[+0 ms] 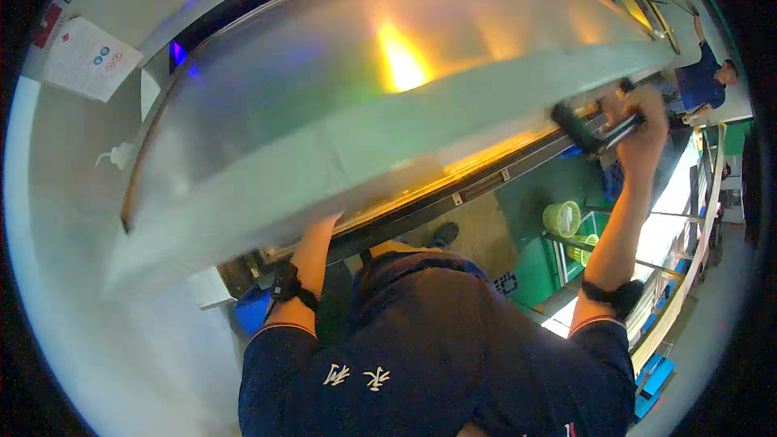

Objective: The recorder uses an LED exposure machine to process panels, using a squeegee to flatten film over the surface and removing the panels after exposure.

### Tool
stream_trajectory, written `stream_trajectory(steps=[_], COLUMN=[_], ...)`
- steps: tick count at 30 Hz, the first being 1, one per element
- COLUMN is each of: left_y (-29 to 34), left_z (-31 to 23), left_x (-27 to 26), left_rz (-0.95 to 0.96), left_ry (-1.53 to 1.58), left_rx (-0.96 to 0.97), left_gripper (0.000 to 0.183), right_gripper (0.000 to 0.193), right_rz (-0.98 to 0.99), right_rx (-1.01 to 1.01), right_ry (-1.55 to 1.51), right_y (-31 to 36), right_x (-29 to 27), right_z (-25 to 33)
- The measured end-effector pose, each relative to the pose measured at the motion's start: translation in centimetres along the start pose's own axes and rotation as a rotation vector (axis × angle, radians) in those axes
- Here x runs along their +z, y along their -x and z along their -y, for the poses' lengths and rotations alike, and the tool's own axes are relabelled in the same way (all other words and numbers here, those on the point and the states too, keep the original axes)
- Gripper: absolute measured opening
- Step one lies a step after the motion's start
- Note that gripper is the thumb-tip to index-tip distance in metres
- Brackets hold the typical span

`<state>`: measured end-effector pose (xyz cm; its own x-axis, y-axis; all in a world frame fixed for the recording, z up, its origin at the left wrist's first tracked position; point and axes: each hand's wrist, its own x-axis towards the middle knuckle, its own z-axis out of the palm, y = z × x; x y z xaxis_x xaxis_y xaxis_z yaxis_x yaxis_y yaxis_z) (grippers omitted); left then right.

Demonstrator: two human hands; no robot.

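Right hand (646, 123) raised, blurred, apparently curled; left forearm (313, 257) extends forward, left hand hidden.

A wide silver metallic panel (340, 113) spans the front, above a long dark straight frame (437, 205). The left forearm (312, 255) runs beneath its near edge, the hand mostly hidden. Beyond its right end, the right hand (644, 117) surrounds a black bar-shaped handle (576, 127). A white rectangular paper sheet (91, 58) sits left of the panel; round yellow-green baskets (561, 218) stand between the person's body and right forearm (619, 231).

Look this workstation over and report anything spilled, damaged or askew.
Nothing stands out: no spill or breakage shows. The lower part of the large silvery panel is blurred, so small damage there can't be ruled out.
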<state>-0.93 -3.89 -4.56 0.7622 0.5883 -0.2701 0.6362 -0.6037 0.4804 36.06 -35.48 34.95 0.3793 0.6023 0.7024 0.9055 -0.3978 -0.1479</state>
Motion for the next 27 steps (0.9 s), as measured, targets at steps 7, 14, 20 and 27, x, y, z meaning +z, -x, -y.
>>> stream_trajectory(steps=[7, 14, 20, 27], left_y=[8.6, 9.2, -3.4, -3.6], left_z=[-9.2, -17.6, -16.0, -17.4], left_x=[5.7, 3.4, 5.6, 7.8], left_rz=[-0.211, 0.585, -0.124, -0.237], left_ry=[-0.111, 0.593, -0.146, -0.329], left_rx=[0.352, 0.682, 0.193, 0.062], left_gripper=[0.071, 0.052, 0.076, 0.089], right_gripper=[0.021, 0.047, 0.05, 0.038], right_rz=[0.736, 1.459, 1.483, 1.371], right_rx=[0.064, 0.228, 0.225, 0.254], right_ry=[0.065, 0.32, 0.229, -0.046], right_y=[17.7, 33.2, 31.4, 33.7], right_x=[3.3, 16.9, 16.3, 14.5], right_z=[0.4, -4.4, -2.4, -4.7])
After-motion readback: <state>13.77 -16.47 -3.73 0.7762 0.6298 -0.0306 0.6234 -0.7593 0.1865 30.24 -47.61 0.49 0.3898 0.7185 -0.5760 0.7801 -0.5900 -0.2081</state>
